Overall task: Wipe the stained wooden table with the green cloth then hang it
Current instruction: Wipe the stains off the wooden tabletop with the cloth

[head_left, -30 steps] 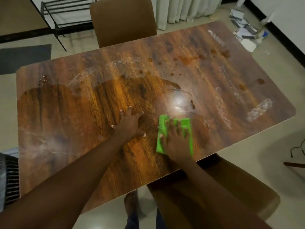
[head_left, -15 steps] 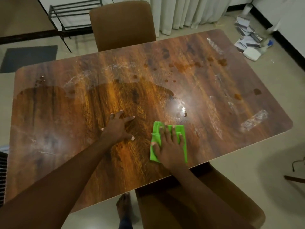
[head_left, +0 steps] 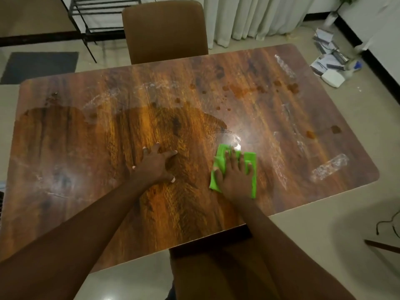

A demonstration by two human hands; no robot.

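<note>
Green cloth [head_left: 252, 161], folded flat, lay under your right hand [head_left: 234, 176] near the front edge of the table [head_left: 281, 118] — fingers spread and straight on top of it, pressing rather than gripping, which suited a broad wiping stroke. Your left hand [head_left: 154, 164] rested bare on the wood just to the left, apart from the cloth, fingers splayed and holding nothing. It looked placed there to brace you as you leaned over.

A darker, glossier patch [head_left: 151, 126] ran from the left side to the cloth's far corner and read as ground already wiped. Beyond it, reddish-brown stains [head_left: 240, 92] dotted the far right of the table, well apart from the cloth, with pale streaks [head_left: 329, 167] nearer the right edge — the work left, by the look of it.

A brown chair [head_left: 164, 31] stood tucked in at the far side. A black rack [head_left: 101, 29] stood beyond it by the wall, a possible place to hang the cloth, though nothing showed that for sure.
</note>
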